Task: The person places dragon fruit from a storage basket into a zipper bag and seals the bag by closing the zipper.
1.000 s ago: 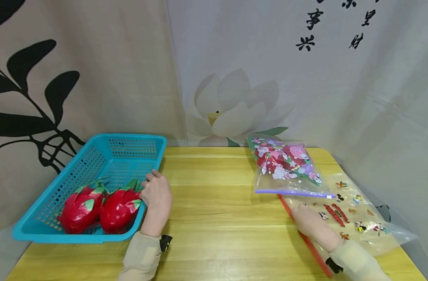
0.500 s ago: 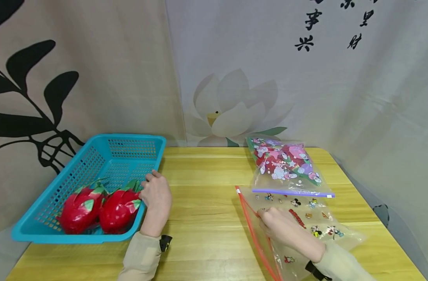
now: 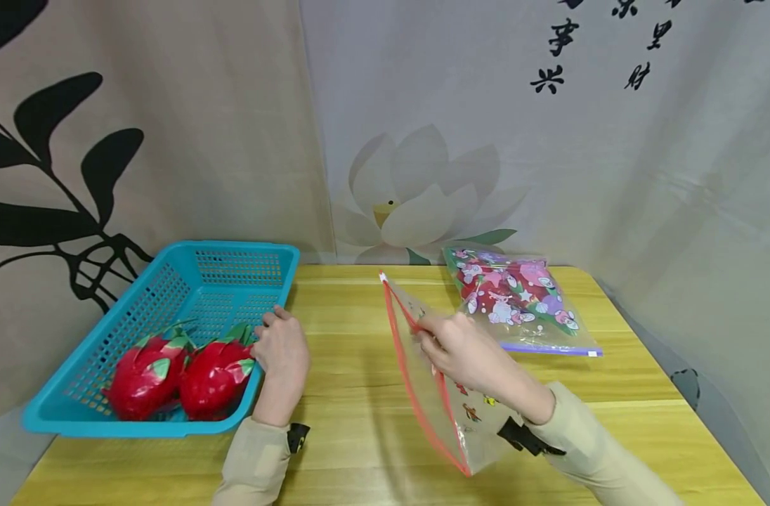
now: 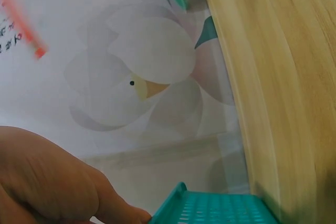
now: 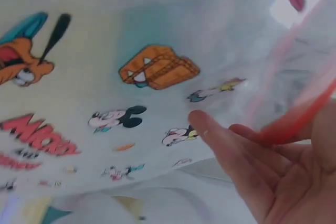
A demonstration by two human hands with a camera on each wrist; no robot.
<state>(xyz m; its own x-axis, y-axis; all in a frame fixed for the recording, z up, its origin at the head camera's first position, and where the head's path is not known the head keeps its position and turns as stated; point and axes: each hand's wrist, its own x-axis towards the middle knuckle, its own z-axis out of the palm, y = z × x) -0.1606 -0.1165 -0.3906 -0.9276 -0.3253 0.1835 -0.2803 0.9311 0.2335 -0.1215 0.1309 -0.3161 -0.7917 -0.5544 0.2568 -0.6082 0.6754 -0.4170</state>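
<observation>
In the head view my right hand [image 3: 467, 351] pinches a clear zip bag [image 3: 486, 429] near its red zip edge, holding it up from the table. Its mouth gapes to the left. Cartoon prints cover the bag film [image 5: 157, 66] in the right wrist view, with finger and thumb at the red edge. My left hand [image 3: 284, 358] lies over the right rim of a blue basket [image 3: 107, 430], beside two red dragon fruits [image 3: 151, 379] with green leaf tips. One finger meets the basket in the left wrist view; the other fingertips are hidden, so its grip is unclear.
A second zip bag [image 3: 518, 295], purple-edged and filled with something red and green, lies at the back right of the wooden table [image 3: 347, 393]. A printed cloth backdrop [image 3: 423, 105] hangs right behind the table.
My right hand has pulled the red-edged zip bag leftward from under the purple-edged bag and lifted it, its mouth now spread. The left hand has stayed at the basket.
</observation>
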